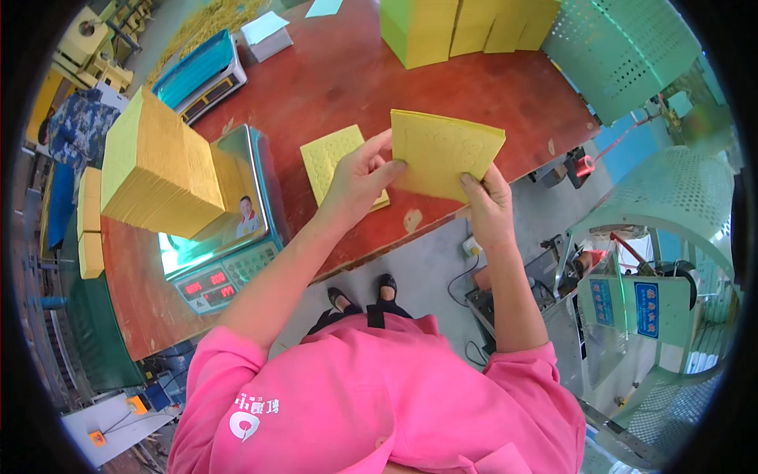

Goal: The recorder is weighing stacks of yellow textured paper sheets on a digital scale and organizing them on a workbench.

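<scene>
Above the front part of the red table, I hold a thin stack of yellow paper sheets (442, 150) tilted up, its face marked with embossed or punched curved patterns. My left hand (355, 183) grips its left edge, thumb in front and fingers partly behind. At its lower right corner my right hand (491, 207) pinches it with the thumb on the near face. Another low stack of yellow patterned sheets (320, 162) lies on the table just beyond my left hand, which partly covers it.
A tall yellow paper stack (162, 170) stands on a digital scale (229, 272) at the left. More yellow stacks (430, 31) stand at the back of the red table (339, 75). A second scale with a blue tray (209, 79) sits far left. Machinery with perforated guards (663, 197) is at the right.
</scene>
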Motion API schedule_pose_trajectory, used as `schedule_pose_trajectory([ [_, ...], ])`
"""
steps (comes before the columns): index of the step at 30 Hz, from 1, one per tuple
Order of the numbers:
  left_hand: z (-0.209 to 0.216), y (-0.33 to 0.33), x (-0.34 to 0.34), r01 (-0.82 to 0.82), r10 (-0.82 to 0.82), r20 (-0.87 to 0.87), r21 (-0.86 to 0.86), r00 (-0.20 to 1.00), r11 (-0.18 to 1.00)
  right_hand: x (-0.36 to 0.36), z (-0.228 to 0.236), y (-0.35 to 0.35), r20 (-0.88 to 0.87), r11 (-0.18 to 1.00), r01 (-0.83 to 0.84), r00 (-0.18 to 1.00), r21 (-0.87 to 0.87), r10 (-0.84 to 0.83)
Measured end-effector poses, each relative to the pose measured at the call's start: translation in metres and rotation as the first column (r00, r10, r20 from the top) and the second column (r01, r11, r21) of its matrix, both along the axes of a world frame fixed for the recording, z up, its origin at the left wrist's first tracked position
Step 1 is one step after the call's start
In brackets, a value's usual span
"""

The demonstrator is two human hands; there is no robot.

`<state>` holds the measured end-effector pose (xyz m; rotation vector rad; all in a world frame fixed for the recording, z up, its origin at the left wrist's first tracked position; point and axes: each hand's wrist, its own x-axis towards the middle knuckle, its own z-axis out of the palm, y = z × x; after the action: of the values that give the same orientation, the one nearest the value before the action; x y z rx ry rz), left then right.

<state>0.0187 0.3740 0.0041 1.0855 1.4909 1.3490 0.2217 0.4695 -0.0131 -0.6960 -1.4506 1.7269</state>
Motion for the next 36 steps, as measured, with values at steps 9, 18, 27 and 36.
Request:
schedule_pose_trajectory([
  [9, -0.058, 0.07, 0.046, -0.18, 0.179, -0.012, -0.087, 0.984, 0.98, -0.009, -0.083, 0.059, 0.009, 0.999, 0.018, 1.0, 0.041, -0.018],
  [18, -0.045, 0.041, 0.026, -0.232, 0.261, -0.196, 0.157, 0.945, 0.96, -0.017, -0.054, 0.038, 0.01, 0.993, 0.095, 0.995, -0.076, -0.094],
  [27, 0.103, -0.118, -0.034, -0.294, 0.47, -0.455, 0.405, 0.757, 0.866, -0.071, 0.095, -0.034, 0.229, 0.912, -0.269, 0.952, 0.31, 0.203],
  [36, 0.2, -0.223, -0.209, -0.53, 0.553, -0.064, 0.215, 0.831, 0.82, -0.297, 0.194, -0.104, -0.138, 0.866, -0.402, 0.88, 0.297, 0.455],
])
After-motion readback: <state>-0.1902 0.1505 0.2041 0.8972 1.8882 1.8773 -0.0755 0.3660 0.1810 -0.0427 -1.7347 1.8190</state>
